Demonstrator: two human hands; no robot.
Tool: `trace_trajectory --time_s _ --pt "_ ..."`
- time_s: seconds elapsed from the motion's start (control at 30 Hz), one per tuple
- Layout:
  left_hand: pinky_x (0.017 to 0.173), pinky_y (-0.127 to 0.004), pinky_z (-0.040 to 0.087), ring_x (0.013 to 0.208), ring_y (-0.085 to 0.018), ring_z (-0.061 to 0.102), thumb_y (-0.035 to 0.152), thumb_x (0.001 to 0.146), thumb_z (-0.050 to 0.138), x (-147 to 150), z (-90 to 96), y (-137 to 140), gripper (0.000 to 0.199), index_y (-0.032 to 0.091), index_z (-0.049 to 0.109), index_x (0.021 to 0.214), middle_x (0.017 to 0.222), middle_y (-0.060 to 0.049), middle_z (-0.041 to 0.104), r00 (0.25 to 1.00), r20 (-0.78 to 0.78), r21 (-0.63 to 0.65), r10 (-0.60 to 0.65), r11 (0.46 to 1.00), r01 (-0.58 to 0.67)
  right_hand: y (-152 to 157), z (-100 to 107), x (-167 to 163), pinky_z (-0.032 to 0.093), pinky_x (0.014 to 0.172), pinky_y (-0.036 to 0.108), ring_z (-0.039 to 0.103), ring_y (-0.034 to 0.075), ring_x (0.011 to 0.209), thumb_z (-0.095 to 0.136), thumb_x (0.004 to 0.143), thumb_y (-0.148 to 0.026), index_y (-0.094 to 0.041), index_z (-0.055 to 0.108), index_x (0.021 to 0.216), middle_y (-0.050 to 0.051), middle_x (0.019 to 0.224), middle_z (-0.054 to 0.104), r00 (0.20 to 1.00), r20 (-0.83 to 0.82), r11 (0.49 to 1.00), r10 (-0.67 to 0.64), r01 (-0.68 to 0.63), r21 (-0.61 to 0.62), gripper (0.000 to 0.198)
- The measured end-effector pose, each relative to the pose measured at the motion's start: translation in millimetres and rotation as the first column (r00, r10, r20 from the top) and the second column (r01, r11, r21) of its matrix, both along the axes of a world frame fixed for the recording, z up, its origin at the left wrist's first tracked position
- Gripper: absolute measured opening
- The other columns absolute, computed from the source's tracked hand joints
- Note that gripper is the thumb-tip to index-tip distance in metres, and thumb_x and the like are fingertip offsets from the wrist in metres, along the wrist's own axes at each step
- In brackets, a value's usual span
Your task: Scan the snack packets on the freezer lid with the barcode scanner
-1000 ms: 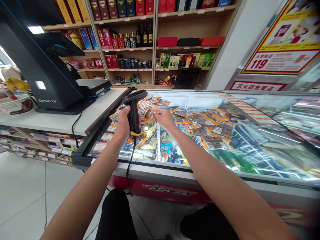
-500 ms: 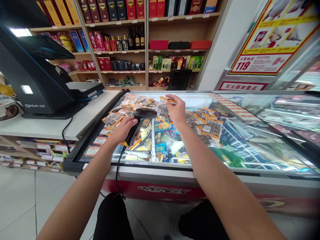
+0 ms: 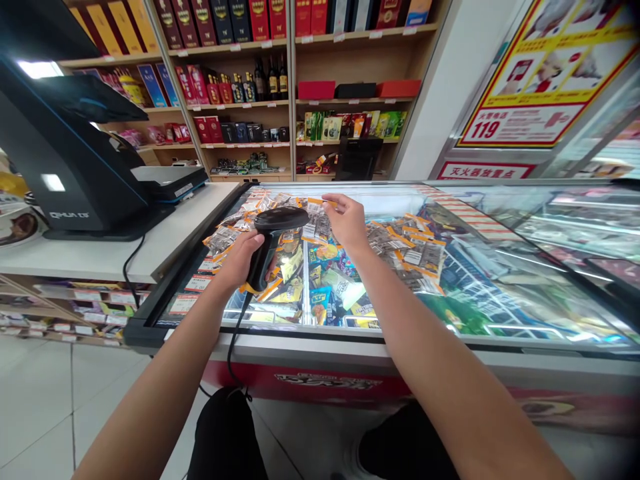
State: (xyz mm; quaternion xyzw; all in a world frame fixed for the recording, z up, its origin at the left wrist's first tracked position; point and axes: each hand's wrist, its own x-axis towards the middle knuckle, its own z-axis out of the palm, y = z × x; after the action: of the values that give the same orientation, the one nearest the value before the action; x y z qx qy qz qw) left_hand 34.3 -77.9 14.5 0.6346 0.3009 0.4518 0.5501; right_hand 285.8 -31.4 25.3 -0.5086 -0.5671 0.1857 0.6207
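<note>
My left hand (image 3: 243, 259) is wrapped round the handle of a black barcode scanner (image 3: 281, 217), its head pointing away over the freezer's glass top. From the handle a cord runs down past the freezer's front edge. Just right of the scanner head, my right hand (image 3: 347, 220) pinches the orange top edge of a small snack packet (image 3: 316, 223) with a printed label. One heap of similar orange-edged packets (image 3: 225, 237) lies behind and left of the scanner. A second heap of packets (image 3: 413, 253) spreads on the glass to the right of my right wrist.
Under the glass of the chest freezer (image 3: 320, 340) are colourful packaged goods and a blue wire basket (image 3: 493, 287). At left stands a counter (image 3: 200, 207) with a black checkout terminal (image 3: 85, 153). Shelves (image 3: 230, 103) of boxes and bottles line the back.
The scanner and my left hand have shifted slightly left. My right hand has moved a little left with the packet, whose label now shows more fully beside the scanner head.
</note>
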Motion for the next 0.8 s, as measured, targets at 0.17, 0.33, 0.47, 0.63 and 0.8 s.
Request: trace_trajectory --time_s 0.17,0.33,0.47,0.63,0.8 --pt "0.037 -0.030 0.042 0.038 -0.017 0.057 0.066 0.086 0.062 -1 -1.3 2 0.043 0.024 0.051 0.081 0.061 0.000 0.064 0.999 -0.025 0.042 -0.027 0.999 0.028 -1 0 -4 0.056 0.100 0.038 0.075 0.025 0.106 0.060 0.095 -0.020 -0.017 0.079 0.108 0.011 0.116 0.080 1.000 0.016 1.000 0.019 -0.020 0.018 0.023" --pt "0.036 -0.029 0.041 0.039 -0.016 0.056 0.067 0.084 0.062 -1 -2.4 4 0.045 0.023 0.054 0.085 0.060 0.000 0.064 1.000 0.013 0.022 0.000 1.000 0.000 0 0 6 0.055 0.101 0.039 0.073 0.027 0.111 0.059 0.096 -0.020 -0.018 0.076 0.107 0.012 0.116 0.079 0.991 0.125 0.999 -0.054 0.054 0.004 0.020" --pt "0.037 -0.027 0.040 0.042 -0.016 0.057 0.069 0.082 0.059 1 1.5 4 0.048 0.021 0.060 0.092 0.059 0.000 0.063 0.984 0.091 0.011 0.154 0.988 -0.156 -5 1 36 0.052 0.103 0.055 0.071 0.036 0.111 0.054 0.098 -0.013 -0.020 0.074 0.120 0.016 0.109 0.076 0.850 0.439 0.925 -0.291 0.367 -0.099 0.031" --pt "0.037 -0.026 0.040 0.042 -0.014 0.055 0.065 0.087 0.052 1 7.9 2 0.044 0.022 0.063 0.088 0.059 0.000 0.063 0.932 0.214 -0.058 0.292 0.957 -0.286 -9 -2 60 0.031 0.116 0.075 0.044 0.049 0.143 0.065 0.088 -0.007 -0.021 0.075 0.117 0.021 0.138 0.062 0.742 0.532 0.862 -0.407 0.506 -0.046 0.033" --pt "0.036 -0.025 0.040 0.041 -0.013 0.055 0.063 0.087 0.053 1 8.5 3 0.045 0.020 0.061 0.082 0.059 -0.001 0.064 0.922 0.242 -0.093 0.303 0.953 -0.288 1 -20 5 0.055 0.100 0.044 0.071 0.028 0.102 0.060 0.097 -0.017 -0.023 0.077 0.113 0.009 0.103 0.077 0.857 0.511 0.984 -0.070 0.144 -0.107 0.024"
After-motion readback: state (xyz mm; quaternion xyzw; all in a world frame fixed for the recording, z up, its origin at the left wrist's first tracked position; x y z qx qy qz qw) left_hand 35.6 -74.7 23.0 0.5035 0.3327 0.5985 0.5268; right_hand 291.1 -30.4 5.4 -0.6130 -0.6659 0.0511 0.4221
